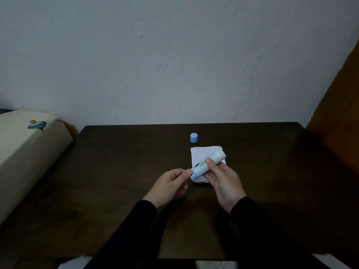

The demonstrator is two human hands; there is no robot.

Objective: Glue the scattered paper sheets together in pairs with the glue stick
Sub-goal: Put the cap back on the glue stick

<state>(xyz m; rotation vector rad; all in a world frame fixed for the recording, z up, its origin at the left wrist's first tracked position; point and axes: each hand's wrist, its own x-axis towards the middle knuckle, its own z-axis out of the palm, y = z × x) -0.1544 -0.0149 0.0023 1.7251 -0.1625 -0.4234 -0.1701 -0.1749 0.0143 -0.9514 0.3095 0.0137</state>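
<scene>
Head view. Glue stick (pixel 206 165), uncapped, held in both hands above a dark wooden table (pixel 116 171), tilted w/ its open pale tip up-right and its blue twist base down-left. Right hand (pixel 223 183) grips the barrel from below, thumb laid over the top mid-barrel, fingers curled under. Left hand (pixel 171 183) pinches the blue base betw. thumb and fingertips; remaining fingers curled in. Stack of white paper sheets (pixel 200 154) lies flat on the table directly beneath and behind the stick, partly hidden by it and the right hand. Blue cap (pixel 193 137) stands upright just beyond the stack's far-left corner, apart from both hands. Black sleeves cover both forearms. Cream-coloured cushion (pixel 25 150) at left edge.
</scene>
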